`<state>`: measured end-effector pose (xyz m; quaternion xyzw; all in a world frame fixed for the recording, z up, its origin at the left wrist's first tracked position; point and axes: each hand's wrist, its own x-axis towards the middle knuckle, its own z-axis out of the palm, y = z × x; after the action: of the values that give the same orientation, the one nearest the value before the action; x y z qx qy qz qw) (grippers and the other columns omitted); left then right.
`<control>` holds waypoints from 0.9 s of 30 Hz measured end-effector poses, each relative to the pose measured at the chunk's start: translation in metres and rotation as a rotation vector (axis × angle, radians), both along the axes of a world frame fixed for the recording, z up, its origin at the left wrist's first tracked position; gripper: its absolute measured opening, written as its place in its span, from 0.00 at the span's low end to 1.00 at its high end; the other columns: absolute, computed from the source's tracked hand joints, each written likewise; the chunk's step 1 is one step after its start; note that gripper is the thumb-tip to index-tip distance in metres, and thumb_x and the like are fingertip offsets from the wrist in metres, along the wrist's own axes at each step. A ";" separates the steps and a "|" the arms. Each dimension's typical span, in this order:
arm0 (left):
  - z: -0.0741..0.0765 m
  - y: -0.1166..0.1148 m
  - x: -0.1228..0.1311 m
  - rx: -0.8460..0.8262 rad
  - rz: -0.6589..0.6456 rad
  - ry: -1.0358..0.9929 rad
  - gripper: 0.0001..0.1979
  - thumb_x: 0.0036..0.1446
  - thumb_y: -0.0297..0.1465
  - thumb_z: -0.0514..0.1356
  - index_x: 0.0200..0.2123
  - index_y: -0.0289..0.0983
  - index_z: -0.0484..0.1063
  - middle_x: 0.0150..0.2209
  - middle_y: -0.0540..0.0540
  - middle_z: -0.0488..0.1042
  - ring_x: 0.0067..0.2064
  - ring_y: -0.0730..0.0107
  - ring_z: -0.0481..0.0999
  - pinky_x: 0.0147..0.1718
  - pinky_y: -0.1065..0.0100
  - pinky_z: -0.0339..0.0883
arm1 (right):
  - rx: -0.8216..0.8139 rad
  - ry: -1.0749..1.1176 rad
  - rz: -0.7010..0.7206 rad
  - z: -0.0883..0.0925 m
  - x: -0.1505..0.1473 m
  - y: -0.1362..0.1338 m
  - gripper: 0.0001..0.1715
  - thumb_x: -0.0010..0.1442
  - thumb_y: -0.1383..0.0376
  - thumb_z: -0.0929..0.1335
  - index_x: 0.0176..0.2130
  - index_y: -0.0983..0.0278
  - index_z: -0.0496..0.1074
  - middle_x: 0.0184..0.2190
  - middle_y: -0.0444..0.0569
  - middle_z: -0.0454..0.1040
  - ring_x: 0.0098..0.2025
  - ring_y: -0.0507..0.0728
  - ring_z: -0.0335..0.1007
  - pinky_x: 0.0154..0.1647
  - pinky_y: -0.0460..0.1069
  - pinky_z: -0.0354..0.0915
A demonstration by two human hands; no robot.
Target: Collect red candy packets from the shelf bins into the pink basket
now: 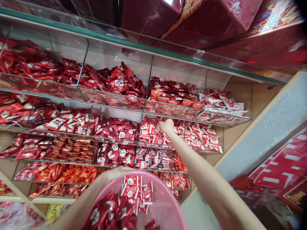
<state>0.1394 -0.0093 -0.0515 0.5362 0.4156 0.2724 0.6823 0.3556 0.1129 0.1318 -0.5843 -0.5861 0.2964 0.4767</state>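
Observation:
My left hand (116, 173) grips the far left rim of a pink plastic basket (176, 209). In the basket lie dark red wrapped packets (107, 210) on the left and several small red-and-white packets (131, 191) near the far side. My right hand (167, 125) reaches into a shelf compartment of small red-and-white packets (158, 139), over its glass front. Its fingers are curled closed among the packets; what is between them, if anything, is hidden.
Glass shelves (120, 103) with upright dividers rise in tiers, filled with red wrapped packets. Large dark red boxes (153, 16) stand on the top shelf, above a thick glass edge. A grey wall (259, 127) and red-and-white packages (283, 159) are at right.

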 end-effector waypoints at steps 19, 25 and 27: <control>0.001 -0.006 -0.012 0.010 0.042 0.051 0.30 0.39 0.46 0.65 0.46 0.38 0.73 0.49 0.44 0.72 0.54 0.56 0.67 0.57 0.61 0.52 | -0.333 0.473 -0.074 0.006 -0.015 0.025 0.11 0.61 0.63 0.64 0.40 0.69 0.67 0.31 0.44 0.69 0.25 0.46 0.66 0.23 0.42 0.65; -0.002 0.000 -0.014 0.077 0.024 0.117 0.29 0.44 0.46 0.63 0.48 0.38 0.71 0.51 0.45 0.70 0.55 0.59 0.65 0.57 0.65 0.53 | -0.234 0.649 0.000 0.005 -0.020 0.010 0.09 0.60 0.73 0.62 0.27 0.69 0.63 0.19 0.41 0.66 0.14 0.41 0.52 0.11 0.37 0.47; -0.004 0.001 -0.015 0.079 0.028 0.130 0.29 0.44 0.46 0.63 0.48 0.38 0.71 0.52 0.45 0.70 0.56 0.59 0.65 0.57 0.65 0.53 | -0.180 0.709 0.043 0.004 -0.016 0.003 0.13 0.59 0.75 0.61 0.23 0.68 0.61 0.17 0.41 0.65 0.14 0.41 0.51 0.10 0.37 0.45</control>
<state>0.1245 -0.0083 -0.0551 0.5735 0.4555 0.2625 0.6283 0.3394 0.1155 0.1355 -0.4723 -0.3680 0.5408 0.5908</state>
